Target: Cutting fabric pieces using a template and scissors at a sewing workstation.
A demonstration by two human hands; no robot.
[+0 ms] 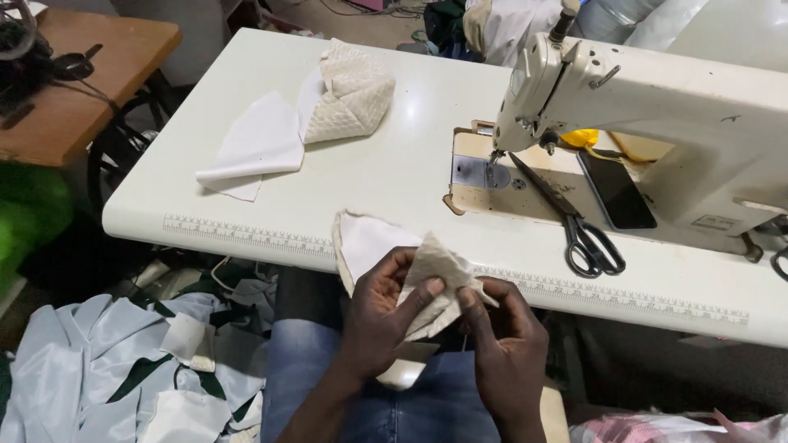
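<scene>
Both hands low at the near edge of the white tabletop, over the lap. Left hand in a closed grip on a cream quilted fabric piece, thumb on top; right hand pinching its lower edge. Black scissors and dark phone beside the sewing machine. Stacked fabric pieces well apart, far left.
</scene>
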